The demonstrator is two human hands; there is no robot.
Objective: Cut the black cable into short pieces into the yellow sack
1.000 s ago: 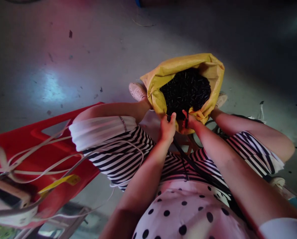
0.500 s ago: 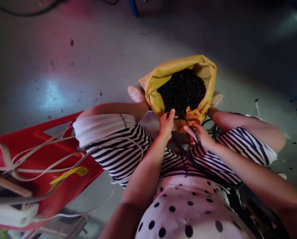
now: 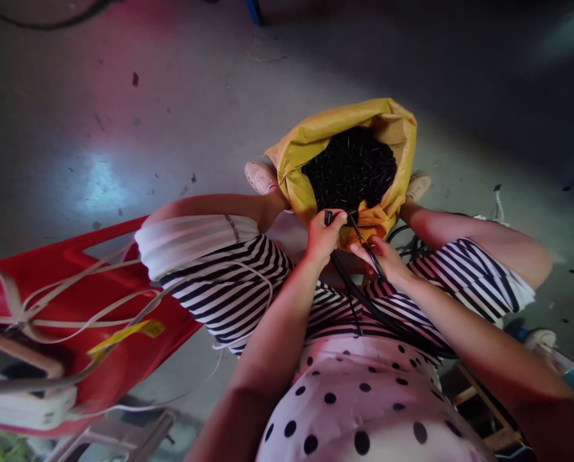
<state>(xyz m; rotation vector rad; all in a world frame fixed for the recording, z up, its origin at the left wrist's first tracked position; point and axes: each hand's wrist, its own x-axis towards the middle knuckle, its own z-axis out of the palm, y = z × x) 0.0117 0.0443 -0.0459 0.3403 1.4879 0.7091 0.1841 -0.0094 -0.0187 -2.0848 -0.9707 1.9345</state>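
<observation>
My left hand (image 3: pixel 322 237) is closed on a black cord (image 3: pixel 352 285), pinched at the near rim of the yellow bag (image 3: pixel 299 147). Short ribbed black ends stick out on both sides of the fingers. From there the cord runs down across my lap to the right. Black-handled scissors (image 3: pixel 377 262) sit in my right hand (image 3: pixel 388 260), with their blades pointing up and left, close to the left fingertips. Whether the blades touch the cord, I cannot tell. Inside the bag lies a heap of small black pieces (image 3: pixel 352 167).
The bag stands on the grey floor (image 3: pixel 210 96) between my feet. To the left, a red plastic chair (image 3: pixel 123 372) carries white cables and a white power strip (image 3: pixel 31 407). Black cable loops (image 3: pixel 407 240) lie by my right leg. A wooden frame (image 3: pixel 479 401) is at lower right.
The left hand has turned slightly, so the ribbed black ends now show. The scissor blades now show more clearly beside the left fingertips. The whole view has shifted a little.
</observation>
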